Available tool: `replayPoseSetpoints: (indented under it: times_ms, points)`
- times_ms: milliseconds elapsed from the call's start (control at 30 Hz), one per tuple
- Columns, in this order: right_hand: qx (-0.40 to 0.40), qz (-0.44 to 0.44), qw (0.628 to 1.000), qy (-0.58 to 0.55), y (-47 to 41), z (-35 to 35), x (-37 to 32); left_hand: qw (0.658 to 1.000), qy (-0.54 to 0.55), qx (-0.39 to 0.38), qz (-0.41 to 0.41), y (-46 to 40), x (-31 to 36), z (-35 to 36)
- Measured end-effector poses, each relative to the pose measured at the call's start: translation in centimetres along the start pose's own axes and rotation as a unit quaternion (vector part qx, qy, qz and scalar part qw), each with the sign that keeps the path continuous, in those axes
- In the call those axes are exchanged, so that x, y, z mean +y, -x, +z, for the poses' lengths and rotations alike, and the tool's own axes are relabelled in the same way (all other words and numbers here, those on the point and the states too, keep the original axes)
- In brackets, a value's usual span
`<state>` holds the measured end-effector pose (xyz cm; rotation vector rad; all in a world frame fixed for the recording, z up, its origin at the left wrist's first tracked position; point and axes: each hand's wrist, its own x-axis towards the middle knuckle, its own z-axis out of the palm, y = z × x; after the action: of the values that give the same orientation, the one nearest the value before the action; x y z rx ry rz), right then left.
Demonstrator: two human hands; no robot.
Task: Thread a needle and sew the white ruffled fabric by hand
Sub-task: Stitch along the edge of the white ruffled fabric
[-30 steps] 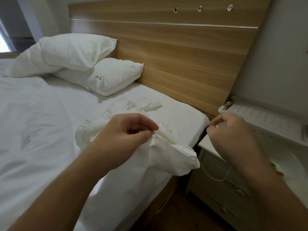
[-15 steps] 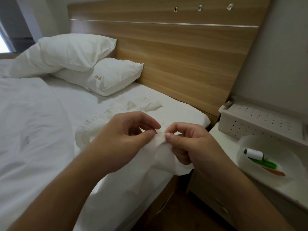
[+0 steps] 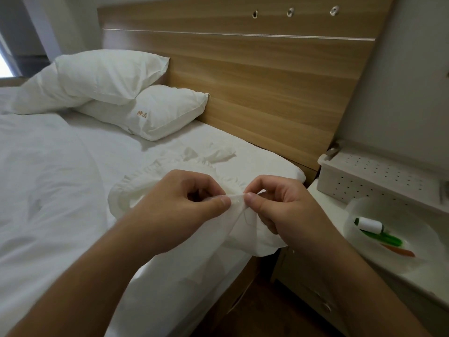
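The white ruffled fabric (image 3: 245, 235) lies over the bed's right edge, its frilled rim spreading back toward the pillows. My left hand (image 3: 179, 207) pinches a raised fold of it between thumb and curled fingers. Right beside it, my right hand (image 3: 279, 205) pinches the same fold with thumb and forefinger, the fingertips of both hands nearly touching. The needle is too small to make out between my fingers. A faint loop of thread shows against the cloth below my right thumb.
White bed (image 3: 60, 190) with two pillows (image 3: 155, 110) against a wooden headboard (image 3: 267, 81). On the nightstand to the right, a white bowl (image 3: 413, 261) holds a white thread spool (image 3: 370, 224) and green and orange items; a perforated white box (image 3: 369, 176) stands behind.
My right hand, which was pulled out to the right over the nightstand with thread trailing, has come back to the fabric and now pinches the fold beside my left hand.
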<state>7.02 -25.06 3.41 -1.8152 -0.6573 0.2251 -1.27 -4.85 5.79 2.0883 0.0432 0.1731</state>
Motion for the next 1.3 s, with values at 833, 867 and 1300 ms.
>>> replayPoseSetpoints:
  times_ms: [833,867,1300]
  points:
    - [0.014,0.1,0.994,-0.051,-0.2,-0.3,-1.5,1.0,-0.027,0.002,0.002,0.3,0.4,-0.1]
    - [0.025,0.125,0.989,-0.072,-0.3,-0.5,-1.6,1.0,-0.025,0.007,0.001,0.2,0.3,-0.1]
    - [0.0,-0.041,0.999,-0.008,1.5,-0.3,-2.2,1.0,0.0,-0.002,0.006,0.4,0.7,0.0]
